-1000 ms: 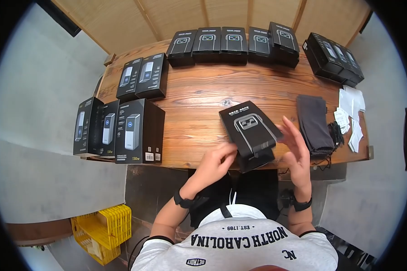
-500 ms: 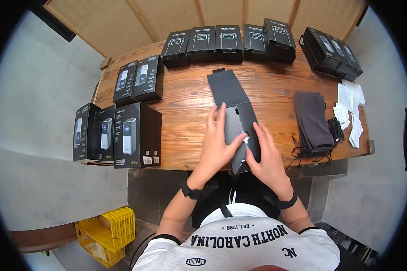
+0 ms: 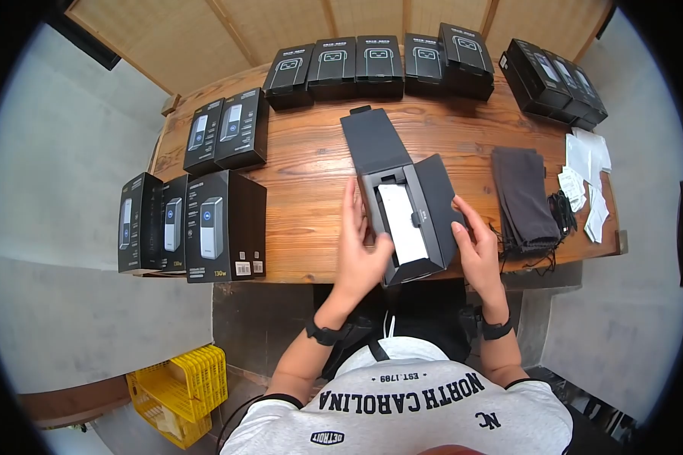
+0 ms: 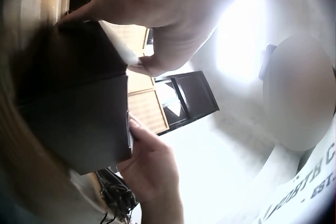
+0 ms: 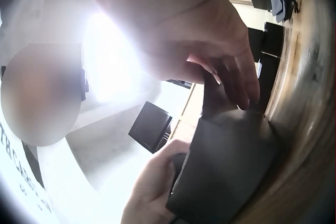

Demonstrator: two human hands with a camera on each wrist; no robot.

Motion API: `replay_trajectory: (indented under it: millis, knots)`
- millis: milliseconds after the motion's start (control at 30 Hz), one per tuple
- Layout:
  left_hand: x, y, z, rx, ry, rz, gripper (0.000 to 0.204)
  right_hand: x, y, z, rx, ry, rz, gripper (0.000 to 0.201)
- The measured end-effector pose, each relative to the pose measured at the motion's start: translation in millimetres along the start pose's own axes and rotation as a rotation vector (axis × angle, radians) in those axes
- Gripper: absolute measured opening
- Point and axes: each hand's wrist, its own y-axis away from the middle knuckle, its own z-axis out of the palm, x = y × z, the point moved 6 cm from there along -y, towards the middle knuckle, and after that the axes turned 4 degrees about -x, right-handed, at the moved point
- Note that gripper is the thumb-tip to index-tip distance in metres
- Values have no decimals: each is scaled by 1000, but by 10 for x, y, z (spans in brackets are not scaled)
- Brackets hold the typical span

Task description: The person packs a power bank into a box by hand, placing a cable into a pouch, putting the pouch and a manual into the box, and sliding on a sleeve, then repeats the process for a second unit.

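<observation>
An opened black box [image 3: 372, 199] lies near the table's front edge, its long lid flap folded back and a side flap [image 3: 438, 199] swung out to the right. Inside it sits a white item [image 3: 402, 227] with a small dark tab. The left hand [image 3: 360, 254] grips the box's left side, thumb over the near rim. With thumb and fingers, the right hand [image 3: 479, 246] pinches the outer edge of the side flap. Both wrist views show dark box panels, at left in the left wrist view [image 4: 79, 113] and lower right in the right wrist view [image 5: 226, 166].
Closed black boxes line the table's back [image 3: 379, 64], its left side [image 3: 224, 220] and back right [image 3: 550, 83]. Dark cloth pouches [image 3: 520, 197], cables [image 3: 560, 212] and white papers [image 3: 588, 174] lie at right. A yellow crate [image 3: 178, 394] stands on the floor.
The box was turned over from its printed face, and its lid flap now lies back. Since half a second ago, the right hand has swung the side flap outward, exposing the white item.
</observation>
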Motion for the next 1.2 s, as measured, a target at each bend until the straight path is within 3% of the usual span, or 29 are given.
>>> replay_trajectory:
  millis: [67, 133, 167, 200, 267, 333, 400, 533, 567, 700, 933, 1033, 1200]
  knots:
    - [-18, 40, -240, 49, 36, 35, 82, -77, 19, 16, 82, 201, -65, 39]
    - [-92, 118, -357, 93, 123, -60, 76, -129, 25, 38, 133, 258, -139, 37]
    - [-68, 139, -419, 118, -152, -12, 63, -179, 28, 38, 187, 316, -218, 36]
    - [-93, 173, -451, 120, -154, -14, 63, -156, 18, 33, 184, 313, -217, 36]
    - [43, 229, -363, 32, -809, 214, 47, -184, 17, 38, 180, 535, -331, 27]
    - [79, 229, -317, 39, -840, 250, 43, -262, 4, 27, 216, 598, -385, 19]
    - [59, 225, -237, -107, -867, 267, 47, -338, -25, 81, 93, 715, -478, 17]
    - [78, 188, -142, -130, -869, 292, 41, -540, -120, 245, -7, 782, -560, 17]
    - [109, 181, -111, -127, -852, 317, 38, -564, -142, 310, -60, 801, -577, 25]
    - [69, 179, -93, -119, -850, 327, 32, -644, -241, 583, -154, 884, -515, 44]
    - [53, 195, -69, -91, -762, 298, 26, -562, -414, 757, -276, 937, -311, 32]
    - [56, 201, -50, -106, -785, 288, 32, -508, -521, 625, -201, 692, -293, 33]
    - [-8, 215, -31, -146, -850, 295, 40, -501, -501, 525, -246, 653, -302, 48]
